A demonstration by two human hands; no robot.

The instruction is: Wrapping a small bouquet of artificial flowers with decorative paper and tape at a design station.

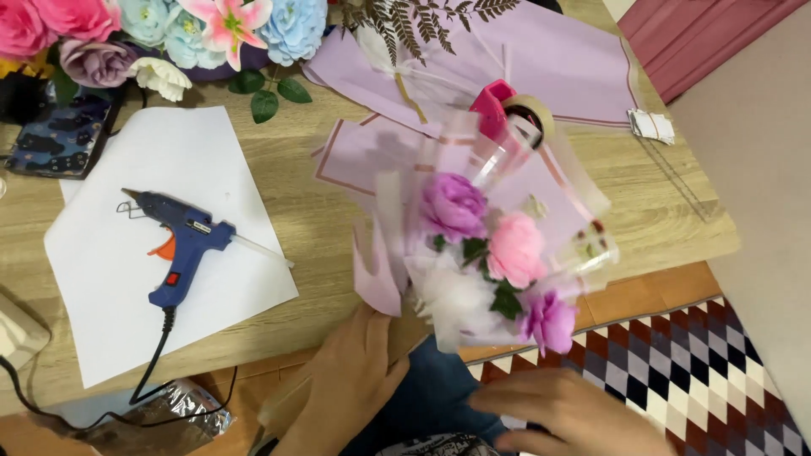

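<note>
The bouquet (490, 253) lies over the near edge of the counter (296, 194), a light wood-grain surface. Its body is built of soft fabric blooms: one purple flower (454, 205), one pink flower (515, 247), and a smaller purple bloom (549, 321), with dark green leaves between them. A fuzzy white filler sits at its lower left. Stiff, translucent pale-lilac wrap with a thin darker border stands up around the blooms in flat, angular folds.

Orientation: the flower heads face up toward the camera. The long axis runs from the blooms down and toward the person; the stem end is hidden below the wrap and cannot be traced.

The left hand (351, 380) is curled around the lower folds of wrap at the bouquet's base, gripping it from below. The right hand (574, 414) lies low and flat, fingers extended toward the left, just below the bouquet; it is blurred, and contact with the wrap cannot be confirmed. It holds nothing visible.

Surrounding items:
- A blue glue gun (182, 241) with an orange trigger lies on a white paper sheet (110, 321), nozzle pointing up-left, black cord trailing off the counter edge.
- A pink tape dispenser (498, 105) stands just behind the bouquet.
- Flat lilac paper sheets (574, 67) lie at the far side.
- Artificial flowers (160, 29) in pink, blue and white are grouped at the far left corner.
- A checked rug (718, 380) covers the floor at right.
</note>
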